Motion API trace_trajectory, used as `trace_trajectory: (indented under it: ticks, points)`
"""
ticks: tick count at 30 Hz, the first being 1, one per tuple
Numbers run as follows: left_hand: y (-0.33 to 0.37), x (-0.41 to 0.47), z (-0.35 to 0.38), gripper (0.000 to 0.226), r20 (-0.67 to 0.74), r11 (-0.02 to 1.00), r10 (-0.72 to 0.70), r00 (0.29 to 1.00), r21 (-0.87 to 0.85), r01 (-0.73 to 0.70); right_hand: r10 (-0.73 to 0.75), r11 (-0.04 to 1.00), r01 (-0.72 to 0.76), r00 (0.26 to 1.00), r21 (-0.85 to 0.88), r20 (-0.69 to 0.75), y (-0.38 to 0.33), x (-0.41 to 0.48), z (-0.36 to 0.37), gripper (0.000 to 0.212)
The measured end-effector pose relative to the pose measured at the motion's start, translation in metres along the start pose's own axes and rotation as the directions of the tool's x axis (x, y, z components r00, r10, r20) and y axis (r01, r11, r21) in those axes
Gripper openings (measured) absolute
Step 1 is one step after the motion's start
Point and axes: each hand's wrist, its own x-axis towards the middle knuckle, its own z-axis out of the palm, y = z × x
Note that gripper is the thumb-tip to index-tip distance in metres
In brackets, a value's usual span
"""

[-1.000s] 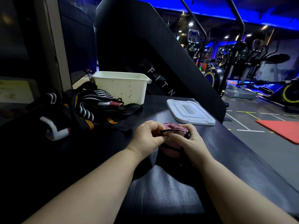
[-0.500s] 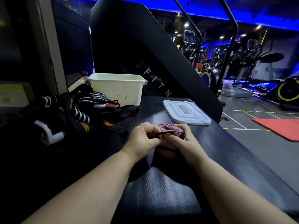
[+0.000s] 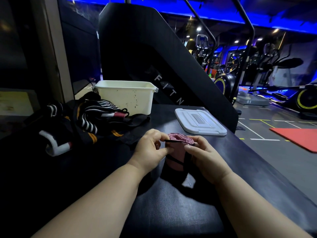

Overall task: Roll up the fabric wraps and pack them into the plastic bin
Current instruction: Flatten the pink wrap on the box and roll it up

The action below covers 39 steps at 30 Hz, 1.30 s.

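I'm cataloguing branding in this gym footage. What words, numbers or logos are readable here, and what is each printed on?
"F I T N": white letters down the black slanted machine panel; anything after them is hidden.
"01": on the grey floor platform at the right.
Yellowish board, far left: too blurred to read.
White lid: grey label, no legible text.

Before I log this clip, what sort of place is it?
Most likely a gym: an exercise bike with a yellow-rimmed wheel stands at the right, a red mat lies on the line-marked floor, and a tall black machine reads FITN.
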Motion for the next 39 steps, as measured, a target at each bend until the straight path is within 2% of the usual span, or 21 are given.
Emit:
trace_trajectory:
  ticks: [2,6,11,16,20,29,33,36,39]
  points:
    - [0.000,-0.001,0.002,0.049,-0.019,1.000,0.024,1.000,0.012,-0.024,-0.016,0.999,0.016,1.000,-0.028,-0.007,0.000,-0.001,0.001,0.045]
    - [-0.001,-0.001,0.007,0.053,-0.054,0.998,0.065,0.996,0.021,-0.064,-0.082,0.989,0.073,0.995,-0.132,-0.060,-0.001,-0.002,0.008,0.042]
    - [0.001,-0.002,0.013,0.029,-0.040,0.997,0.069,0.997,0.032,-0.068,-0.170,0.953,0.129,0.976,-0.276,-0.132,0.001,-0.001,0.012,0.024]
    - [0.003,-0.003,0.016,0.028,0.010,0.999,0.009,1.000,-0.054,-0.008,-0.194,0.923,0.115,0.964,-0.367,-0.184,0.002,0.002,0.013,0.036]
    - [0.008,-0.005,0.013,0.033,0.059,0.995,-0.017,0.998,-0.102,0.023,-0.208,0.912,0.116,0.957,-0.394,-0.200,0.002,0.003,0.011,0.017]
    - [0.006,-0.003,0.020,0.036,-0.021,0.994,0.111,0.994,-0.004,-0.111,-0.307,0.785,0.123,0.928,-0.607,-0.209,0.002,0.001,0.017,0.017]
    - [0.003,-0.004,0.020,0.029,-0.063,0.989,0.139,0.988,0.055,-0.136,-0.245,0.811,0.115,0.957,-0.573,-0.154,0.001,0.000,0.012,0.022]
    - [0.000,-0.005,0.021,0.024,-0.090,0.985,0.139,0.986,0.111,-0.129,-0.163,0.913,0.115,0.982,-0.393,-0.092,-0.001,0.000,0.009,0.023]
    - [-0.003,-0.004,0.020,0.042,-0.119,0.974,0.177,0.977,0.167,-0.156,-0.106,0.973,0.092,0.992,-0.210,-0.061,0.004,0.002,0.005,0.039]
